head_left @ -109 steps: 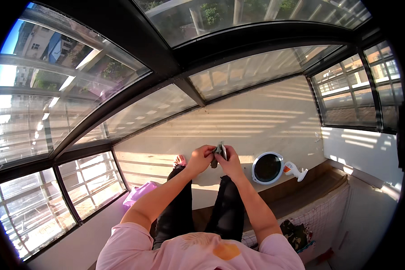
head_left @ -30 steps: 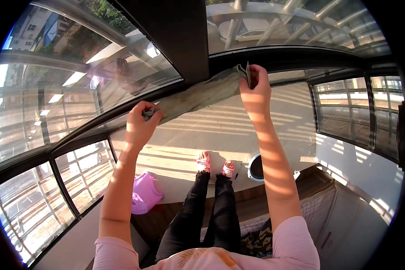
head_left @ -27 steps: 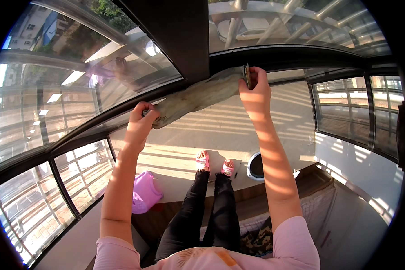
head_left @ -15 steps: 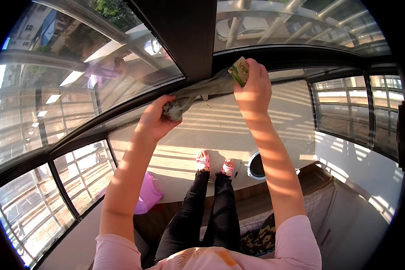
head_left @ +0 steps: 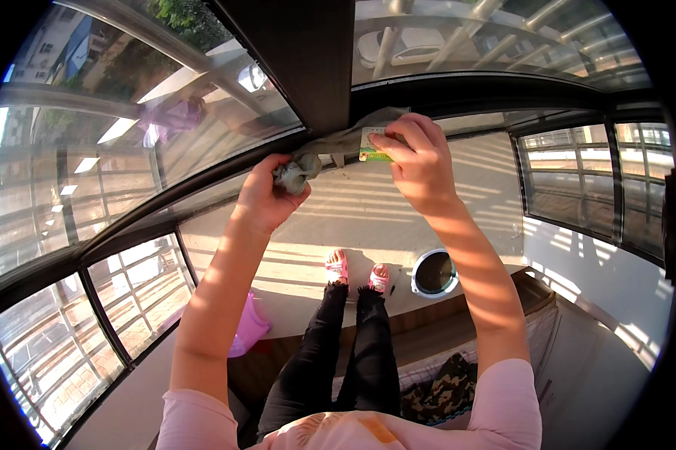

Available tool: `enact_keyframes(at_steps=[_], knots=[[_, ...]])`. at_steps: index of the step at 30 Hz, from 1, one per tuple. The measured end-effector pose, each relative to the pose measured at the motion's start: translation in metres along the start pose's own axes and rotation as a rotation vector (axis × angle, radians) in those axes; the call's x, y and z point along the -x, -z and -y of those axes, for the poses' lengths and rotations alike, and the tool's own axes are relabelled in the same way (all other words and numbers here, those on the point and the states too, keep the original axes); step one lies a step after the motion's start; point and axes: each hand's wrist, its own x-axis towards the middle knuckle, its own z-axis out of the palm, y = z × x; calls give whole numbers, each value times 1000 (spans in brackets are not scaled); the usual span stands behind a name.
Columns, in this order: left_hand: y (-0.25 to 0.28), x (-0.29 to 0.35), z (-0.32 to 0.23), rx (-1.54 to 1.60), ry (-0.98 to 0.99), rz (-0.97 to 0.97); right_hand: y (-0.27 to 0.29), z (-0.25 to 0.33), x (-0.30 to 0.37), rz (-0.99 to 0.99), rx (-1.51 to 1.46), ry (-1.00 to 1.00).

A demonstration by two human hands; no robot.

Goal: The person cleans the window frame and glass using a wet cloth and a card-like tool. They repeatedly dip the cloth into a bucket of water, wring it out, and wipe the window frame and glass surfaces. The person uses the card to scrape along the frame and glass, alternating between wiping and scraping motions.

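My left hand (head_left: 258,196) is closed around a bunched grey cloth (head_left: 296,175), near the lower edge of the black window frame. From there the cloth runs to the right along the frame, toward my other hand. My right hand (head_left: 422,159) pinches a small flat card (head_left: 372,142), white above and green below, between thumb and fingers. Part of the cloth lies behind the card; whether these fingers also grip it is hidden. Both hands are raised, arms stretched out before the glass.
A thick black post (head_left: 315,56) divides the window panes. Below stand a white bucket (head_left: 419,286) with dark contents and a pink plastic container (head_left: 251,328). My feet in pink sandals (head_left: 336,268) rest on a pale ledge. Camouflage fabric (head_left: 443,390) lies at lower right.
My right hand has come down and turned, so the card now lies flatter and further left. The cloth between my hands has gone slack. My left hand has barely moved.
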Motion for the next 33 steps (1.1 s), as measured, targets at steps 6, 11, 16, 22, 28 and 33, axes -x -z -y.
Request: enact_keyframes(at_steps=[6,11,16,22,28,33], knots=[[5,6,-3,-37,-75,-11,-13,3,-1,78,-54,36],[31,9,-12,-140,-182,-9,-25,5,-7,113,-29,58],[66,-5,-12,-285,-387,51,-25,12,-15,123,-12,56],[34,11,0,-380,-494,-53,-27,16,-6,146,-44,89],[37,13,4,-421,-564,-100,-27,29,-8,15,-201,5],[36,11,5,-378,-594,-83,-33,18,-10,40,-113,70]])
